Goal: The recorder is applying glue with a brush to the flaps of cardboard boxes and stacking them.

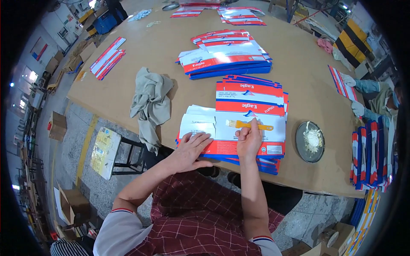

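My right hand is closed round a yellow-handled brush with pale bristles, held just over a stack of flat printed cartons in red, white and blue. Whether the bristles touch the top carton I cannot tell. My left hand lies flat with its fingers spread on the left part of this stack, by several fanned white flaps. To the right, a round grey dish holds a white paste.
A larger pile of flat cartons lies beyond, and a few sheets at far left. A crumpled grey cloth hangs over the near table edge by a stool. At right, a gloved co-worker's hands hold a carton, near upright bundles.
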Demonstrator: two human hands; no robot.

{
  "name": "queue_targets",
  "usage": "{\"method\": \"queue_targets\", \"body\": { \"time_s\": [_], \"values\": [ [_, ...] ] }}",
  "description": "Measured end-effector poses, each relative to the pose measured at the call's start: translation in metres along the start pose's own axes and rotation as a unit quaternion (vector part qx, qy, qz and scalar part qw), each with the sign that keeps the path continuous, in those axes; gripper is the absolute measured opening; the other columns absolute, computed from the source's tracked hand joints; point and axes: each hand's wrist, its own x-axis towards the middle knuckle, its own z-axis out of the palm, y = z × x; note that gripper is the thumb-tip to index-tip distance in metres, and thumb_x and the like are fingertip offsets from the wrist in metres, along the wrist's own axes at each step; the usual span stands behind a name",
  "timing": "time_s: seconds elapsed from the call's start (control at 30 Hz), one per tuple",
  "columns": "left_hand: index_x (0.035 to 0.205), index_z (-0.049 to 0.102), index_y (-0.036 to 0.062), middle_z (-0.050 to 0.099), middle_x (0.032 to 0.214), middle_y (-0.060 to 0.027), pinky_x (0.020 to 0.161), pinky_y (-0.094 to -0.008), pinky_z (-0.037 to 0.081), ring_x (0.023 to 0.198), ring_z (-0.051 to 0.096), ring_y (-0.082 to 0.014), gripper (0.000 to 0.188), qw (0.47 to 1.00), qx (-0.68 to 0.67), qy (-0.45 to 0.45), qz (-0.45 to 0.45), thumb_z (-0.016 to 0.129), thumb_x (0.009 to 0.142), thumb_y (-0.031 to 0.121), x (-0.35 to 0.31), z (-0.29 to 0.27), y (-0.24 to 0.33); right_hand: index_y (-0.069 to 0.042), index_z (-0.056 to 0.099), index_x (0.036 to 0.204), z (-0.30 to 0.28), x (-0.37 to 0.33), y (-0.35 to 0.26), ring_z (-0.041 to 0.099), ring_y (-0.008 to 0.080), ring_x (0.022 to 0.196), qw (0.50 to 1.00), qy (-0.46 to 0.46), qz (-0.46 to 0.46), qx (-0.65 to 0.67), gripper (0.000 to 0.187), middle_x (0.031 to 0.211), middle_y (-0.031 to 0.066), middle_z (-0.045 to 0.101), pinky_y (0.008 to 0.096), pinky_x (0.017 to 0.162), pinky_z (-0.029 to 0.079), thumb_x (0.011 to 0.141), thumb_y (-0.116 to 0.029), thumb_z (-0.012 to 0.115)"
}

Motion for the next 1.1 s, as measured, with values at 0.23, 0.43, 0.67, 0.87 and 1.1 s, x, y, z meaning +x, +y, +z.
{"method": "queue_targets", "body": {
  "time_s": [0.23,0.43,0.67,0.87,1.1],
  "values": [
    [0.118,0.049,0.0073,0.047,0.121,-0.0121,0.095,-0.0501,0.028,0.117,0.041,-0.0273,0.055,0.998,0.048,0.019,-0.025,0.062,0.076,0.040,-0.002,-0.007,-0.041,-0.014,0.046,0.083,-0.003,0.014,-0.004,0.030,0.0064,0.044,0.995,-0.041,0.036,0.084,0.017,0.049,-0.0035,0.032,0.0259,0.049,0.036,0.092,-0.028,0.047],
    [0.110,0.054,0.0058,0.049,0.119,-0.0121,0.094,-0.0477,0.031,0.114,0.043,-0.0286,0.051,0.988,-0.014,-0.060,-0.145,0.065,0.074,0.040,0.061,-0.038,-0.079,-0.019,0.049,0.079,-0.010,0.023,-0.007,0.030,0.0054,0.044,0.993,-0.028,0.063,0.092,0.017,0.050,-0.0058,0.033,0.0247,0.050,0.032,0.091,-0.030,0.047],
    [0.128,0.038,0.0094,0.037,0.130,-0.0149,0.096,-0.0529,0.027,0.122,0.034,-0.0305,0.069,0.971,0.122,0.143,-0.150,0.063,0.074,0.044,0.155,-0.038,-0.164,-0.015,0.049,0.081,-0.003,0.015,0.002,0.033,0.0047,0.040,0.986,-0.032,0.084,0.139,0.018,0.049,-0.0052,0.036,0.0210,0.045,0.035,0.093,-0.029,0.045],
    [0.132,0.033,0.0157,0.028,0.138,-0.0146,0.097,-0.0574,0.025,0.127,0.028,-0.0309,0.076,0.925,0.261,0.175,-0.212,0.067,0.070,0.043,0.118,-0.065,-0.134,-0.015,0.049,0.080,-0.011,0.020,-0.008,0.033,0.0050,0.041,0.987,-0.024,0.066,0.142,0.019,0.049,-0.0053,0.036,0.0222,0.046,0.034,0.093,-0.028,0.044],
    [0.117,0.050,0.0120,0.051,0.119,-0.0155,0.085,-0.0425,0.044,0.107,0.052,-0.0311,0.051,0.932,0.014,0.105,-0.346,0.065,0.068,0.013,0.036,-0.072,-0.192,-0.015,0.050,0.078,-0.002,0.021,-0.006,0.031,0.0035,0.041,0.980,-0.040,0.078,0.177,0.021,0.049,-0.0059,0.034,0.0205,0.046,0.033,0.093,-0.028,0.044]
  ]
}}
